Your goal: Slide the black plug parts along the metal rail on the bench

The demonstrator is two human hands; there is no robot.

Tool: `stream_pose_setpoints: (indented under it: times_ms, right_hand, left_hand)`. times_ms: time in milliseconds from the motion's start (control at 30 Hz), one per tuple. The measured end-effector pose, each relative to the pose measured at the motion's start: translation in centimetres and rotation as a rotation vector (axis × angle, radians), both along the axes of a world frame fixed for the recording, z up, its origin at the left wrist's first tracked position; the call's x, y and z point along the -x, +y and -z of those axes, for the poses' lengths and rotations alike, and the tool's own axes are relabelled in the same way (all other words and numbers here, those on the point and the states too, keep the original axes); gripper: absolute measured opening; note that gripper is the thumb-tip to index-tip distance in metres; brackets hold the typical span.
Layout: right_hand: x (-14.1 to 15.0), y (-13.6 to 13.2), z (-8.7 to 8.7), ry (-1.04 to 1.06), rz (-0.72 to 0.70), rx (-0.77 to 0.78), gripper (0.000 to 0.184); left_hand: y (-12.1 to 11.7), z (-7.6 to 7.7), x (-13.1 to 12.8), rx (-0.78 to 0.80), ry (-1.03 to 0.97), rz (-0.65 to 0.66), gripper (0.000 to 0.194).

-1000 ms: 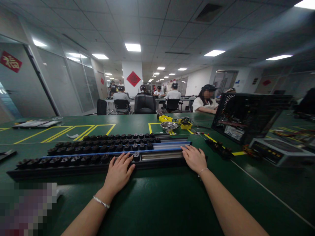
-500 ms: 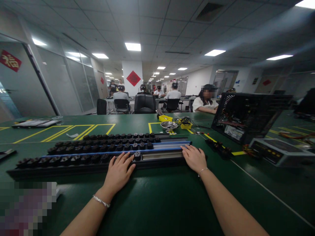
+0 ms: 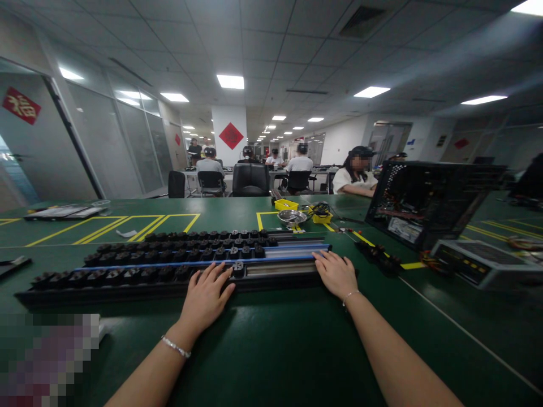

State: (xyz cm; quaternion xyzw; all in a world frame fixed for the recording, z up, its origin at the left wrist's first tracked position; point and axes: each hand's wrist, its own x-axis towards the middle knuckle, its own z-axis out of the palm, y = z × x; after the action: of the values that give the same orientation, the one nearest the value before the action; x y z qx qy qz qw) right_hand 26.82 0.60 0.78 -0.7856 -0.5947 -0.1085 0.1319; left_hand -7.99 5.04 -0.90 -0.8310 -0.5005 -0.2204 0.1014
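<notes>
A long black rail assembly [image 3: 127, 294] lies across the green table, with several rows of small black socket-like modules [image 3: 113, 276] along its left and middle. Blue strips [image 3: 292, 260] run between the rows. My left hand [image 3: 207, 297] rests palm down on the nearest rail, fingers spread, beside the last black module [image 3: 238, 269] of that row. At the rail's right end lies my right hand [image 3: 337, 274], its fingers stretched over the edge. Between the hands a bare metal channel [image 3: 280, 268] shows. Neither hand holds anything that I can see; the surfaces under the fingers are hidden.
To the right stand an opened black computer case [image 3: 428, 203] and a power supply [image 3: 483, 263]. Loose black modules [image 3: 377, 255] lie before the case. Farther back are a metal bowl [image 3: 292, 217] and yellow bins [image 3: 285, 204]. A person [image 3: 356, 172] sits across the table.
The whole view has shifted very slightly. Both hands stay in the same places on the rail, and nothing was picked up or let go.
</notes>
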Motion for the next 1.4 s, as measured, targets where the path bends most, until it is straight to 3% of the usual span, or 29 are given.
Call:
stream_pose_setpoints:
  times_ms: [1400]
  right_hand:
    - [0.07,-0.01,0.03,0.002,-0.002,-0.009,0.045]
  left_hand:
    - [0.03,-0.20,-0.22,0.055,0.027,-0.041,0.046]
